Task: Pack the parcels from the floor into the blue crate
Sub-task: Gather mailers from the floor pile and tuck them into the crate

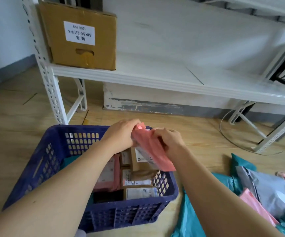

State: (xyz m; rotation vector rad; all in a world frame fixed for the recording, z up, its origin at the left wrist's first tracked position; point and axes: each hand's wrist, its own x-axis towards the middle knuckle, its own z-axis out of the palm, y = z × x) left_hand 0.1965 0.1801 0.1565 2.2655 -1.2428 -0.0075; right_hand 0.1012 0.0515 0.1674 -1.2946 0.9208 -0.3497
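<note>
Pink parcel (152,151) sits between your two hands, held in the air above the far right part of the blue crate (56,151). Your left hand (121,134) grips its upper end, fingers curled over the plastic at the top corner. Your right hand (170,139) clutches the same parcel just beside it, on the right edge, with the fingers wrapped round the film. The two hands are close together, almost touching at the top of the parcel. It hangs tilted: the upper end is up by your knuckles near the crate's far rim, and the lower end slants down and to the right, over the crate's right wall. A white label shows on its left face.

Below your hands the crate already holds several cardboard boxes (138,182) with labels facing up, and another pink mailer (109,175) lies beside them on the left.

To your right, a pile of mailers (266,190) lies on the wooden floor (18,113): grey, pink and teal bags overlapping.

Behind the crate stands a white metal shelf (155,77), with a brown carton (80,36) on its left end.
</note>
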